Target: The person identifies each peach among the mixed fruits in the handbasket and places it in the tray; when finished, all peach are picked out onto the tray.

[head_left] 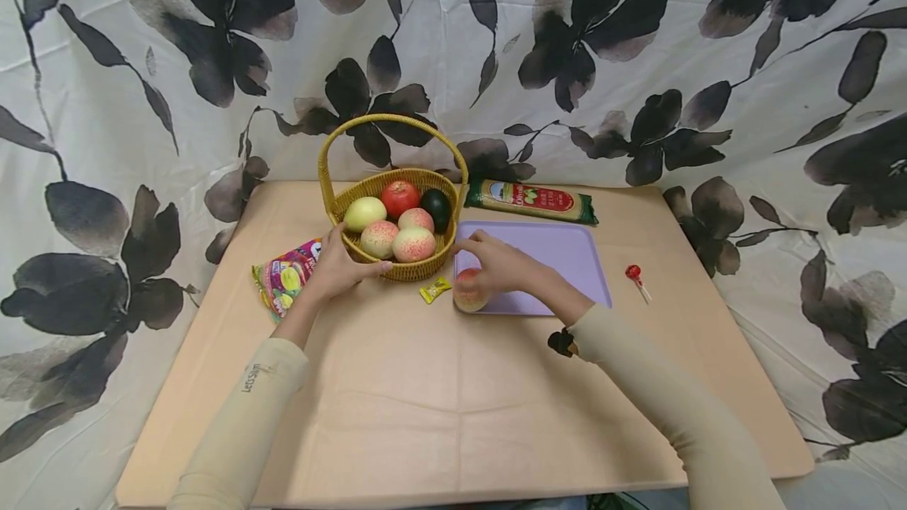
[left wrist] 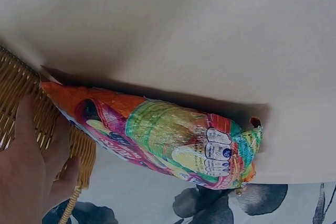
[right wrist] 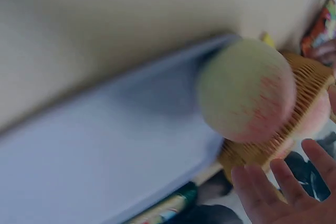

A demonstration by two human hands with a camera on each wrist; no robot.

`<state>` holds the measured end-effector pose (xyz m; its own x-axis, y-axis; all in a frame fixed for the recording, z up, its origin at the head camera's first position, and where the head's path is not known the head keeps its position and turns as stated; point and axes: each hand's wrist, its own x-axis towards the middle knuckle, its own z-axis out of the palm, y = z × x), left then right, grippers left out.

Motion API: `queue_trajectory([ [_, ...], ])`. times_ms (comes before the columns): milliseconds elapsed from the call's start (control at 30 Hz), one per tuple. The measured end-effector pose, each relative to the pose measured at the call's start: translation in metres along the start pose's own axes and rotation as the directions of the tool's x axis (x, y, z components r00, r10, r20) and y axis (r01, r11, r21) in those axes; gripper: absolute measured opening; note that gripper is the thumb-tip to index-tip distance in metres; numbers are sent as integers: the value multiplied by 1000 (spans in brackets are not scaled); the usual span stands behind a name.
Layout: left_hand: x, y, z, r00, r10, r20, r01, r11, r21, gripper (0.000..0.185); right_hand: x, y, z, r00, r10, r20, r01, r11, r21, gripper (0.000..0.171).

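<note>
The right hand (head_left: pixel 499 264), fingers loose, rests on a peach (head_left: pixel 469 292) at the tray's (head_left: pixel 567 254) seven o'clock corner; the left hand (head_left: pixel 338 266) grips the basket (head_left: pixel 407 267), probably to steady it.

The basket (head_left: pixel 397 227) is sitting left of the tray (head_left: pixel 560 258); the peach (head_left: pixel 469 293) is lying on the tray's near-left corner.

— What's on the worktop (head_left: pixel 439 408)?
— A wicker basket (head_left: pixel 397 266), a lilac tray (head_left: pixel 560 258) just beside it, a bright snack bag (head_left: pixel 283 278) left of the basket.
— And further back?
— A long pasta packet (head_left: pixel 531 201) behind the tray — plus a small yellow sweet (head_left: pixel 435 290) and a red lollipop (head_left: pixel 635 275).
</note>
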<state>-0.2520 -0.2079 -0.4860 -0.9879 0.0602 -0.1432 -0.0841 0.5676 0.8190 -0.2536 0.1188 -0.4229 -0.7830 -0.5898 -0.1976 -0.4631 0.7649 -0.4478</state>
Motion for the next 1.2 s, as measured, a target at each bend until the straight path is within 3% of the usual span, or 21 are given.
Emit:
queue_trajectory([
  [100, 0, -1, -1, 1000, -1, -3, 1, 1000, 5, 138, 11, -12, -12, 999, -10, -32, 11, 999, 35, 64],
  [300, -1, -4, 0, 1000, -1, 5, 1, 1000, -10, 134, 44, -31, -25, 997, -35, -64, 35, 999, 6, 60],
  [567, -2, -3, 4, 1000, -9, -1, 9, 1000, -17, 131, 85, -59, -32, 997, -68, 44, 73, 992, -106, 53],
  [667, -2, -3, 5, 1000, 4, -5, -4, 1000, -15, 131, 95, -68, -33, 995, -59, 84, 72, 984, -160, 36],
  [767, -2, -2, 6, 1000, 10, -10, -10, 1000, -8, 133, 103, -76, -33, 991, -45, 124, 70, 976, -206, 16],
  [900, -2, -2, 5, 1000, 17, -14, -17, 1000, -8, 135, 107, -83, -30, 989, -24, 149, 59, 969, -241, 27],
  [1100, -2, 0, 2, 1000, 17, -22, -17, 1000, 0, 136, 107, -83, -24, 993, -37, 117, 64, 968, -242, 17],
  [1200, -2, 0, 1, 1000, 16, -20, -15, 1000, 8, 136, 107, -81, -20, 994, -47, 99, 69, 969, -239, 29],
])
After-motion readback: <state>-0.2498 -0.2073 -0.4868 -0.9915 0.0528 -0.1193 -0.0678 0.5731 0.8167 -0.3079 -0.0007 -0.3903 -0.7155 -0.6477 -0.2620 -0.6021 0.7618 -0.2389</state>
